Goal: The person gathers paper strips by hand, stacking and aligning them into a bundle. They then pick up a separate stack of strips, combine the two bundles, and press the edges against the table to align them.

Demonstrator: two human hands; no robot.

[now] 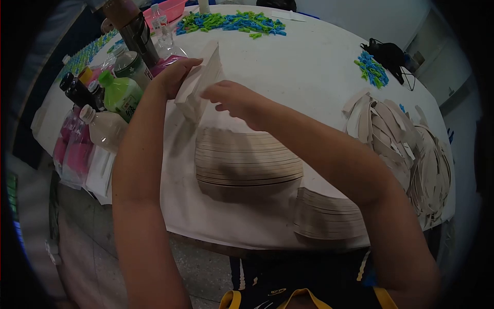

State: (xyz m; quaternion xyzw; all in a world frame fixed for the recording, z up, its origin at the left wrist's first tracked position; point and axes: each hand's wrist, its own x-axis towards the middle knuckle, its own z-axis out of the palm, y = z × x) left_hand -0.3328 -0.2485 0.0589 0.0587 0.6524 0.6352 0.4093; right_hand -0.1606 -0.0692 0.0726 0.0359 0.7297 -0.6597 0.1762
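Note:
A bundle of beige strips point(199, 85) stands on edge, tilted, left of the table's middle. My left hand point(177, 77) is wrapped round its far left side, thumb at the top. My right hand point(234, 100) is at the bundle's right side, fingers apart and slightly curled; whether the fingertips touch it I cannot tell. Just below my hands lies a wide fanned stack of beige strips point(247, 159). A smaller fanned stack point(328, 215) lies nearer the front edge, partly behind my right forearm.
Bottles, among them a green one point(121, 95), and a dark flask point(139, 38) crowd the left. Blue and green clips point(231, 22) lie at the back, with more clips point(371, 70) near a black bag point(388, 56). Loose strips point(383, 126) are heaped at the right.

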